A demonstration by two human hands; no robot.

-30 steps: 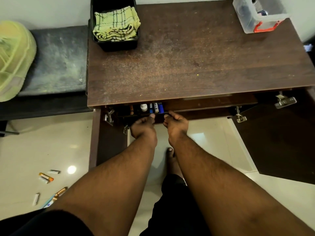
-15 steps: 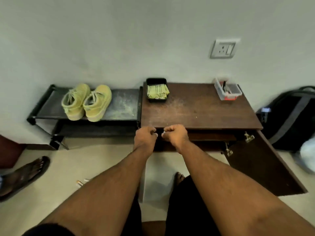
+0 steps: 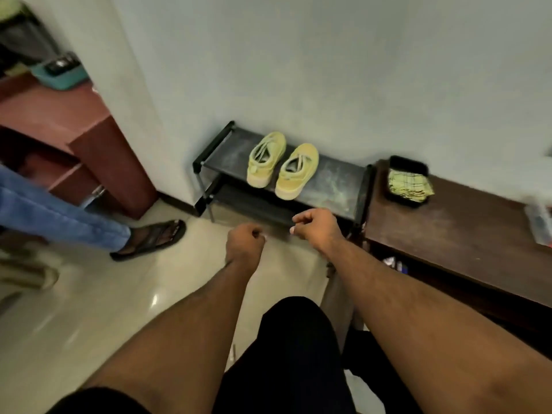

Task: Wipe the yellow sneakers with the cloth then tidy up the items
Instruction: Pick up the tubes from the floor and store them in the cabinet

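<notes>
Two yellow sneakers (image 3: pixel 265 159) (image 3: pixel 297 171) stand side by side on the top shelf of a black shoe rack (image 3: pixel 337 182) against the wall. The yellow checked cloth (image 3: pixel 409 183) lies folded in a black tray (image 3: pixel 407 164) on the brown cabinet (image 3: pixel 463 231) to the right of the rack. My left hand (image 3: pixel 245 243) and my right hand (image 3: pixel 316 228) hover above the floor in front of the rack. Both have their fingers curled and hold nothing that I can see. Neither touches the sneakers or the cloth.
Another person's jeans leg and sandalled foot (image 3: pixel 155 237) stand on the tiled floor at the left. A red-brown cabinet (image 3: pixel 89 138) fills the left corner. A clear plastic box (image 3: pixel 540 225) sits at the brown cabinet's right edge. Small items (image 3: pixel 394 262) show under its top.
My hands let go of the brown cabinet's front and drew back to the left, in front of the shoe rack. The view swung left, bringing the other person's leg in.
</notes>
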